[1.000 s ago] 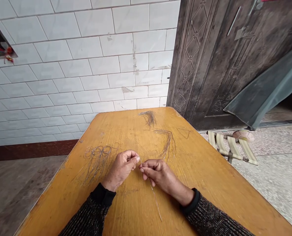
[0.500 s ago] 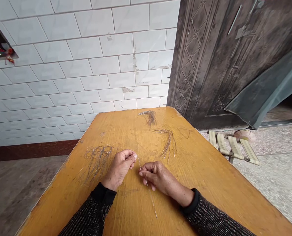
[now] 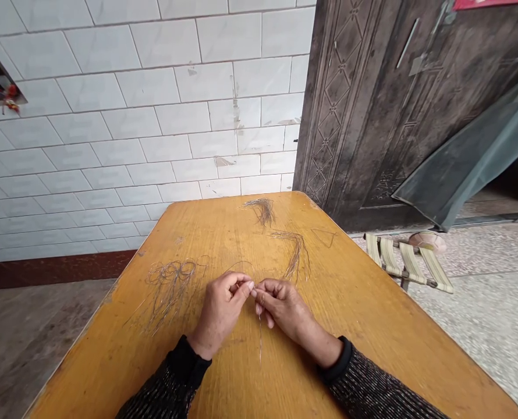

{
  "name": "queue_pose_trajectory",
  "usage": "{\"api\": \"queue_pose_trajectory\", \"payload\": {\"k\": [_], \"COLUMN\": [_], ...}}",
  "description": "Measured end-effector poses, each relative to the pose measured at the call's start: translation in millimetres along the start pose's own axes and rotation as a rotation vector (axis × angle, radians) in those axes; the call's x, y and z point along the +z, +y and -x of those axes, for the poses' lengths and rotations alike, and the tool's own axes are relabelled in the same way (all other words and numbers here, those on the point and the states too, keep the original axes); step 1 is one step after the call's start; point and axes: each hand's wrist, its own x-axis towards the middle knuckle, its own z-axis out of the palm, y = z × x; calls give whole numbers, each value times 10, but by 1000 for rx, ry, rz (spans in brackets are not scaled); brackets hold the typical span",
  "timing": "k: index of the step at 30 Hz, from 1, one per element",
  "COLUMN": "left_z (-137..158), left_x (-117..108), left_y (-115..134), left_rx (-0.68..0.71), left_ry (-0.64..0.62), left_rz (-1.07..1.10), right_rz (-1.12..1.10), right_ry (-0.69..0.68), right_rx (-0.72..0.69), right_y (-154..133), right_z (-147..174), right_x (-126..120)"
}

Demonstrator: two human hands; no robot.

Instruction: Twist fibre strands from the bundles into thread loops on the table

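My left hand [image 3: 224, 308] and my right hand [image 3: 284, 305] meet fingertip to fingertip over the middle of the wooden table [image 3: 329, 361]. Both are closed in a pinch on one thin wire [image 3: 260, 340]. Its twisted-looking tail hangs below my right fingers, and a thin arc of it rises above my left hand. The exact crossing of the wire is hidden by my fingertips. To the left of my left hand lies a tangled bunch of looped wires [image 3: 167, 291]. Beyond my right hand rests a bundle of bent wires [image 3: 300, 253].
Farther back on the table are another bundle of bent wires [image 3: 263, 210] and a single bent wire [image 3: 325, 235]. A white tiled wall [image 3: 154, 128] stands behind the table. To the right are a dark carved door [image 3: 359, 116] and a strapped folding stool [image 3: 407, 261].
My hands have come together, the left moving right and slightly down. The wire between them is now bent into an arc above, and its tail hangs more upright.
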Motion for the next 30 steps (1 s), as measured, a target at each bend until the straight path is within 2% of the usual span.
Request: {"api": "queue_pose_trajectory", "payload": {"k": [3, 5, 7, 10, 13, 15, 20, 25, 30], "left_z": [-20, -24, -14, 19, 56, 75, 107, 143, 169], "left_x": [66, 66, 50, 41, 74, 111, 194, 202, 196], "left_y": [-39, -29, -1, 42, 63, 67, 64, 107, 145], "left_rx": [-99, -74, -37, -72, -133, -152, -203, -26, 68], "left_ry": [-10, -21, -49, -177, -343, -390, -283, -196, -217], "left_rz": [108, 106, 76, 92, 190, 250, 305, 104, -1], "right_rz": [79, 83, 63, 44, 15, -32, -117, -133, -156], "right_ry": [-49, -101, -99, 6, -9, 4, 62, 97, 123], "right_rx": [0, -2, -19, -71, -72, -59, -30, 13, 17], "right_y": [9, -8, -43, -100, -125, -122, -130, -170, -131], "right_z": [13, 10, -4, -32, -51, -55, -46, -35, -36], "right_x": [-1, -42, -111, -207, -243, -241, -227, -212, -196]}}
